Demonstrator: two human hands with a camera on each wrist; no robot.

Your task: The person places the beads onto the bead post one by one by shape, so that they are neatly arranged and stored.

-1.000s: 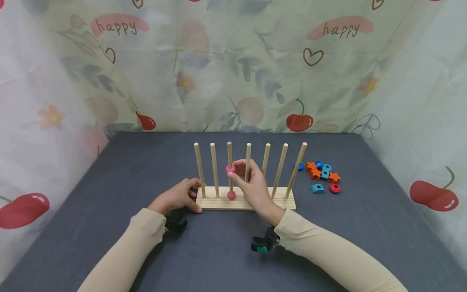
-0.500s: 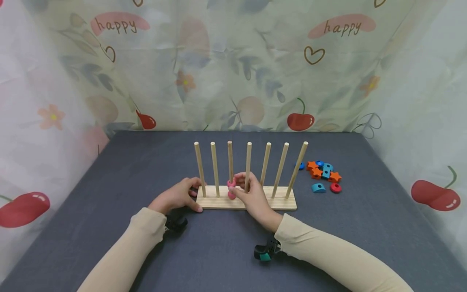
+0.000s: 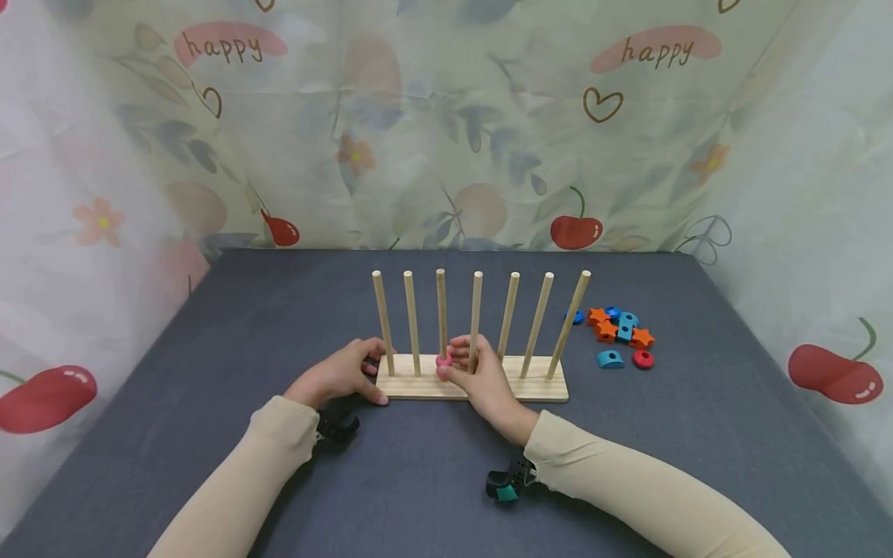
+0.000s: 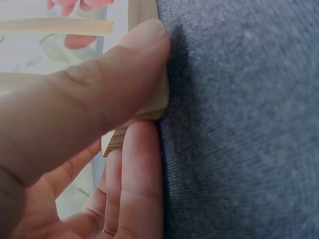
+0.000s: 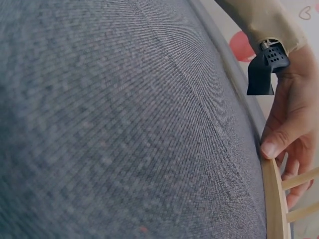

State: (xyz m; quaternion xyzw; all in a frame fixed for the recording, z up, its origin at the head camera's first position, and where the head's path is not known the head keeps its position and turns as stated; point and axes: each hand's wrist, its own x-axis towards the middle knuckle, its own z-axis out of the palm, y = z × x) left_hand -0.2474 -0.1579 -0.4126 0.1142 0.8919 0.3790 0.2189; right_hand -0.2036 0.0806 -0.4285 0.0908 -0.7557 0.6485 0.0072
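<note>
While the right hand (image 3: 481, 372) pinches the pink ring (image 3: 443, 360) low on its peg (image 3: 442, 314), the left hand (image 3: 338, 376) grips the wooden base (image 3: 537, 387) at its near end. Seating the ring well likely calls for a straight downward slide with that base held firm on the table (image 3: 279, 325).

Light even, soft, fairly bright; no glare. Faint shadows under forearms on dark grey cloth-covered table (image 3: 209, 325). Head view sharp around wooden peg rack (image 3: 474, 385); wide-angle bend toward frame edges, table edges splaying outward. Left wrist view very close: thumb blurred, dark shadow beside rack's corner. Right wrist view: near cloth weave soft, out of focus, horizon curved.
</note>
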